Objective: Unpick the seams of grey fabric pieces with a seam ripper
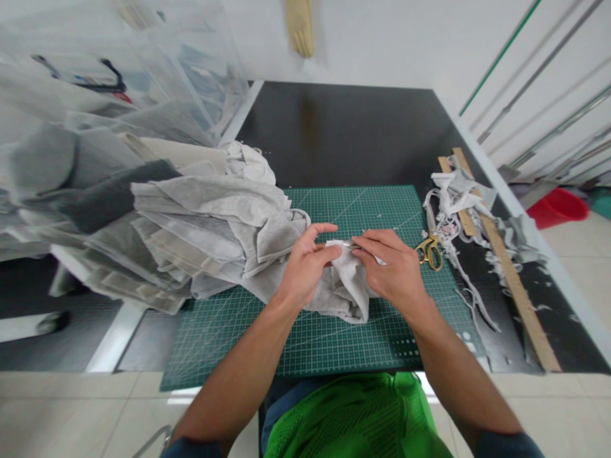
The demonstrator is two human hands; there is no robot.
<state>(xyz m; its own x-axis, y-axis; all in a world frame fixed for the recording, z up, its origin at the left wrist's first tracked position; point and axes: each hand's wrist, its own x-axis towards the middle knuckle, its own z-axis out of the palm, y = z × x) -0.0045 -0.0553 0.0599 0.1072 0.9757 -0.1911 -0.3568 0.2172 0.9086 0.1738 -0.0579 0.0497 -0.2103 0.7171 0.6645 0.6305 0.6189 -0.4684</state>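
My left hand [308, 257] pinches the edge of a light grey knit fabric piece [351, 286] under its thumb, its index finger reaching forward above the cloth. Close beside it, my right hand [389, 261] has its fingers closed round a small shiny metal tool [350, 245] whose kind I cannot make out. The tool's tip lies at the fabric's pale upper edge, near my left thumb. The fabric hangs in folds over the green cutting mat [315, 353] and runs left towards a heap of grey cloth [219, 216].
Gold-handled scissors [431, 251] lie at the mat's right edge. Beyond them are fabric scraps [451, 207] and a long wooden ruler [518, 286]. Clear plastic bags [191, 57] stand at the back left. A wooden hand form [300, 28] is at the far wall, and a red bucket [558, 208] stands right.
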